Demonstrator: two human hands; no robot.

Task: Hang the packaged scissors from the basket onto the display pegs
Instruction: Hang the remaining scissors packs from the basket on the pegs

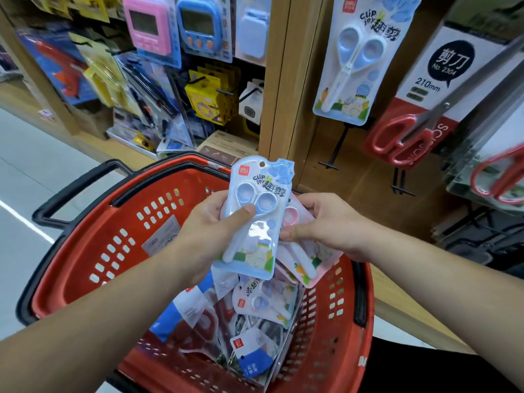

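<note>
Scissors in a blue blister pack (253,222) stand upright at the centre of the frame, above the red basket (76,265). The left hand (209,236) grasps this pack, its thumb pressed across the front just under the two finger loops and its fingers hidden behind the card. The hang hole at the top of the pack sits free above the hand. Just to the right, and partly behind the blue pack, the right hand (334,225) has its fingers curled over a pink pack (304,260), with the thumb tip at the blue pack's right edge. The pink pack tilts down toward the basket's right wall. Below both hands, loose packs (262,306) of scissors lie heaped in the bottom of the basket, overlapping at mixed angles. In the upper right of the frame, a matching blue pack (358,61) hangs on the wooden panel (283,89). Under it, two black pegs (336,150) stick out of the panel. Red-handled scissors (402,140) in larger packs hang at the far right. A pink timer (149,26) and a blue timer (198,24) hang in the upper left.
</note>
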